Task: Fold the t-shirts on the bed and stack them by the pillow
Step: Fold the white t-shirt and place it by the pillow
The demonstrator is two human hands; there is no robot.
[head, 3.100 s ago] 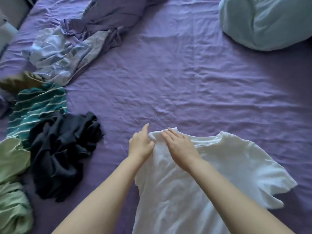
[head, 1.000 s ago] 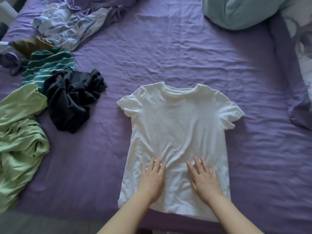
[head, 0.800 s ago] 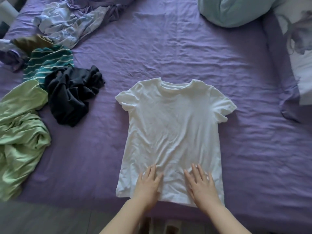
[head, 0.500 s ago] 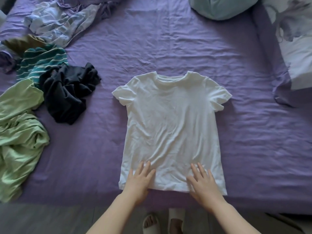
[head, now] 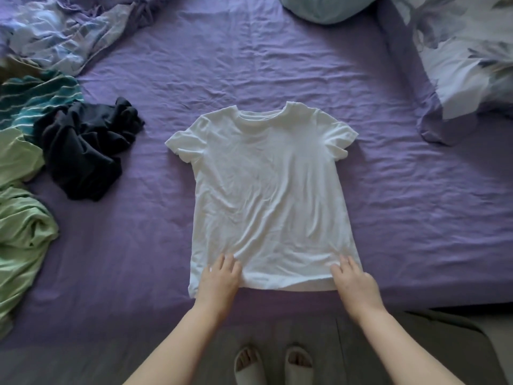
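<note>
At the hem of the limp white cotton t-shirt (head: 268, 201), my left hand (head: 219, 279) and right hand (head: 351, 279) press flat, fingers straight; I judge it light, best pinched at the corners.

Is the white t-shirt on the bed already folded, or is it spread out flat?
Spread flat, not folded. The white t-shirt lies face up with both sleeves out to the sides and its whole body showing.

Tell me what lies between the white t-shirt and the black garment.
Head view: only bare purple sheet lies between the white t-shirt and the black garment.
</note>
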